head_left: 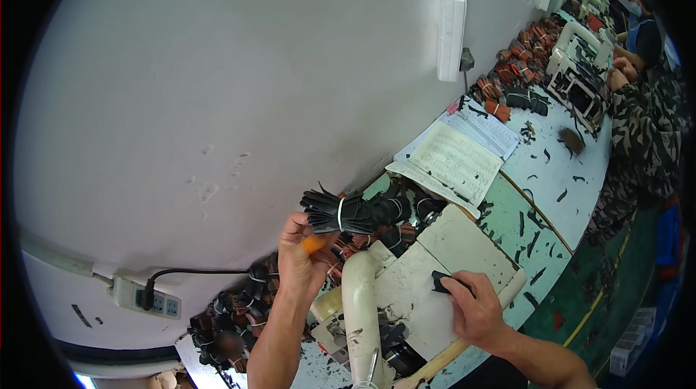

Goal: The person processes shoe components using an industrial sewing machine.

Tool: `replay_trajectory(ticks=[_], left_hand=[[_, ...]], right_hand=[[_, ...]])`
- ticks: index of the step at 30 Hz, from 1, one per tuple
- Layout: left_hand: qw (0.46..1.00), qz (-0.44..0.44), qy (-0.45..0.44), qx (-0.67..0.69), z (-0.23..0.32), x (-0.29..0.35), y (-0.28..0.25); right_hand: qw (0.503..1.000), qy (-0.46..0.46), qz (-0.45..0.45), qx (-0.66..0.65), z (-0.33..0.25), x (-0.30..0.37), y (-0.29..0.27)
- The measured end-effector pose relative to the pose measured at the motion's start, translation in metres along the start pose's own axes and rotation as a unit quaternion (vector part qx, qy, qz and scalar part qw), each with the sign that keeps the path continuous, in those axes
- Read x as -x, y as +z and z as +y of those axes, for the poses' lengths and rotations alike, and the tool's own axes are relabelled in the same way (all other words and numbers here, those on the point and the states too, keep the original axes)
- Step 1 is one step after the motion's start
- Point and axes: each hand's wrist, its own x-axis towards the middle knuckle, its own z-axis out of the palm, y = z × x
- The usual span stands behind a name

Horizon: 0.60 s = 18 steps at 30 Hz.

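My left hand is raised beside the machine, its fingers closed at the near end of a bundle of black strips tied with a white band. Something orange shows at the thumb; whether it is a finger cover or a separate piece is unclear. Over the cream flat bed of the machine, my right hand pinches a small black piece between thumb and fingers. The machine's thick curved arm stands between my two hands.
Banded black and reddish-brown bundles lie along the wall. An open notebook rests beyond the machine. Black scraps litter the table. A power strip is at left. Far right, a co-worker sits by another machine.
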Motion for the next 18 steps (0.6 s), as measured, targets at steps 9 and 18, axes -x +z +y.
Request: replay_trajectory(ticks=[9, 18], left_hand=[[0.998, 0.016, -0.050, 0.044, 0.005, -0.003, 0.009], [0.999, 0.029, -0.017, 0.038, -0.010, -0.012, -0.012]], right_hand=[[1.000, 0.001, 0.010, 0.005, -0.001, -0.001, -0.002], [1.000, 0.003, 0.004, 0.002, -0.001, -0.001, 0.000]])
